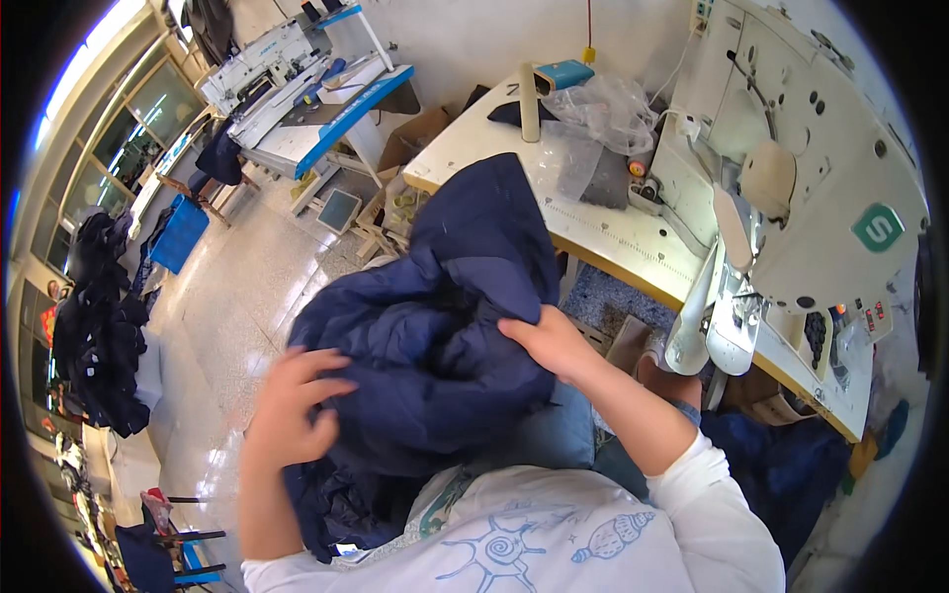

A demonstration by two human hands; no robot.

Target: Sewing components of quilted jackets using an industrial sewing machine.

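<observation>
A bulky navy padded jacket is bunched up over my lap, with a dark hollow in its middle and a flap standing up on the far side. My right hand pinches the fabric at the right edge of that hollow. At the jacket's left side is my left hand, fingers spread and a little blurred, nearest the outer cloth. Whether its fingertips touch the cloth I cannot tell. More dark fabric hangs below the jacket by my left forearm.
To the right stands a large white sewing machine on a pale table with a wooden edge. Clear plastic bags lie on that table. Another sewing station is at the far left, near a blue bin and piled dark garments.
</observation>
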